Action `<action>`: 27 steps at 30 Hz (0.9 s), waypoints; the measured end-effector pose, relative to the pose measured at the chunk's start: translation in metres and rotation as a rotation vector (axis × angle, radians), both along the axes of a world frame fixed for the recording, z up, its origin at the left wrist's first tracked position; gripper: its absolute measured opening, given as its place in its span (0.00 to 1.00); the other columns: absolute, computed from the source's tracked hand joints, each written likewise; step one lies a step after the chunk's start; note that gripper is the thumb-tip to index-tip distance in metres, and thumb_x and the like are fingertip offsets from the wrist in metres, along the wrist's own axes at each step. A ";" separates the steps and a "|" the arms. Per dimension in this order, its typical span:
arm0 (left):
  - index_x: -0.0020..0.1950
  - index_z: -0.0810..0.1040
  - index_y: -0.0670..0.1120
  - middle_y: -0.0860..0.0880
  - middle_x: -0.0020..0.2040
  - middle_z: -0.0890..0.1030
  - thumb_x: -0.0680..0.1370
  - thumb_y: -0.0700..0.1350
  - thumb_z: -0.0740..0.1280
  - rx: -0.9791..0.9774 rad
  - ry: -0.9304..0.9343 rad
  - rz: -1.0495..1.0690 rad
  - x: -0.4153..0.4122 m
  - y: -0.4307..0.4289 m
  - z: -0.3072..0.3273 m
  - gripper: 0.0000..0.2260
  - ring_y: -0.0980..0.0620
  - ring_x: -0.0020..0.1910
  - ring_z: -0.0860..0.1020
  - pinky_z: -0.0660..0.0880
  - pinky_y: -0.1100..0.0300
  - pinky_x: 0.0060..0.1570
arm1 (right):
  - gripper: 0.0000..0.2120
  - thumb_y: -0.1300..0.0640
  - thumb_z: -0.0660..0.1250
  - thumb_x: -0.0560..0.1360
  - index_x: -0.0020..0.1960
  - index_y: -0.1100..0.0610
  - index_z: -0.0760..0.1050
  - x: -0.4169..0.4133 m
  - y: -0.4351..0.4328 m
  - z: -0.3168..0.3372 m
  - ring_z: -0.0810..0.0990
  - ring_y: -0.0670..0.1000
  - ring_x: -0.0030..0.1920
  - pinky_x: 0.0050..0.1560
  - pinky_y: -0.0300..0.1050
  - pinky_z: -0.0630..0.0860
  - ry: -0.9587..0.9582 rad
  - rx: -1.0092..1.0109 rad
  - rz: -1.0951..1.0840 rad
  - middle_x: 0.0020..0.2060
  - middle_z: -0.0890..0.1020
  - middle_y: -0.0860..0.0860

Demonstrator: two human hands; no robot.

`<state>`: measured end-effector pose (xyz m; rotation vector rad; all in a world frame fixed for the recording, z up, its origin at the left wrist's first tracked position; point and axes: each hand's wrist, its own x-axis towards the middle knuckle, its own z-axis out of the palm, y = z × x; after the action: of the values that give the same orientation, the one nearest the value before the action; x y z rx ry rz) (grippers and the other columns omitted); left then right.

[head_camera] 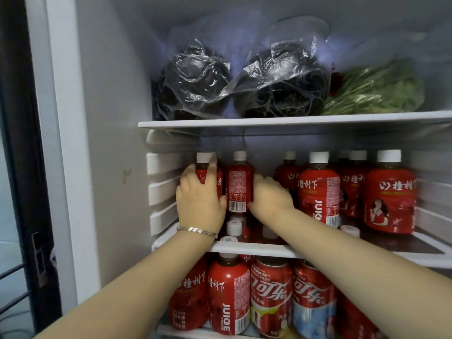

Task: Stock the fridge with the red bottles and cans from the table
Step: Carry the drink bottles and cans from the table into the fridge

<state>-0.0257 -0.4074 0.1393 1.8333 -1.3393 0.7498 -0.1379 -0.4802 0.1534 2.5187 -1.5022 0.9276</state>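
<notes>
Left hand (199, 201), a silver chain bracelet (195, 230) on its wrist, wraps its fingers round a red-labelled plastic bottle with a white cap (203, 159) at the far left of the fridge's white middle shelf (244, 248). Right hand (269, 195) curls against the neighbouring red bottle showing a barcode (239, 184), gripping its right side. More red white-capped bottles (318, 189) stand to the right on that shelf. Red drink cans (271, 289) stand on the shelf below. Clear plastic bags of dark contents (195, 79) and bagged leafy greens (376, 91) lie above.
</notes>
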 end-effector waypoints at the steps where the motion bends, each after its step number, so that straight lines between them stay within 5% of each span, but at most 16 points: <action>1: 0.75 0.56 0.55 0.38 0.72 0.56 0.75 0.50 0.66 0.021 0.000 -0.001 0.000 0.000 0.000 0.31 0.40 0.70 0.58 0.59 0.51 0.67 | 0.20 0.59 0.65 0.73 0.65 0.57 0.71 -0.011 0.013 -0.001 0.73 0.59 0.62 0.60 0.50 0.70 0.033 -0.160 -0.022 0.61 0.74 0.57; 5: 0.72 0.63 0.56 0.39 0.72 0.55 0.76 0.49 0.65 0.065 0.048 -0.023 0.000 0.001 0.003 0.26 0.41 0.71 0.55 0.63 0.49 0.65 | 0.22 0.60 0.75 0.61 0.54 0.56 0.79 -0.056 0.041 -0.003 0.72 0.65 0.62 0.61 0.61 0.69 -0.171 -0.681 -0.137 0.60 0.76 0.61; 8: 0.72 0.62 0.56 0.40 0.72 0.54 0.75 0.47 0.65 0.095 0.095 -0.062 -0.001 0.005 0.006 0.26 0.41 0.71 0.54 0.65 0.47 0.64 | 0.34 0.51 0.72 0.68 0.70 0.56 0.64 -0.082 0.042 0.000 0.65 0.64 0.67 0.63 0.59 0.66 -0.235 -0.348 -0.291 0.67 0.66 0.62; 11: 0.73 0.60 0.57 0.41 0.74 0.49 0.75 0.44 0.65 0.113 0.143 -0.147 0.001 0.011 0.003 0.29 0.40 0.72 0.50 0.60 0.47 0.69 | 0.43 0.45 0.69 0.72 0.75 0.58 0.50 -0.095 0.031 0.001 0.70 0.64 0.64 0.59 0.55 0.71 -0.468 0.101 -0.245 0.67 0.65 0.62; 19: 0.73 0.61 0.57 0.44 0.76 0.46 0.74 0.40 0.64 0.055 0.282 -0.275 0.002 0.018 0.001 0.29 0.42 0.73 0.48 0.53 0.49 0.72 | 0.37 0.46 0.75 0.67 0.69 0.56 0.63 -0.067 0.032 -0.006 0.78 0.52 0.57 0.56 0.43 0.74 -0.533 0.271 0.175 0.58 0.78 0.51; 23: 0.72 0.63 0.56 0.44 0.76 0.48 0.75 0.41 0.63 0.014 0.294 -0.290 0.004 0.018 0.000 0.27 0.44 0.74 0.48 0.52 0.49 0.72 | 0.26 0.53 0.71 0.73 0.67 0.58 0.67 -0.034 0.032 -0.002 0.77 0.53 0.60 0.64 0.47 0.73 -0.487 0.452 0.417 0.60 0.78 0.54; 27: 0.72 0.64 0.54 0.43 0.75 0.50 0.77 0.45 0.61 -0.034 0.269 -0.299 0.004 0.016 -0.001 0.23 0.44 0.74 0.49 0.52 0.49 0.72 | 0.28 0.64 0.68 0.74 0.70 0.59 0.61 -0.020 0.029 0.000 0.75 0.50 0.59 0.58 0.39 0.71 -0.367 0.616 0.503 0.60 0.75 0.53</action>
<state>-0.0222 -0.3915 0.1380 1.5934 -1.3704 0.3522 -0.1578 -0.4508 0.1537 3.4411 -1.4277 1.1841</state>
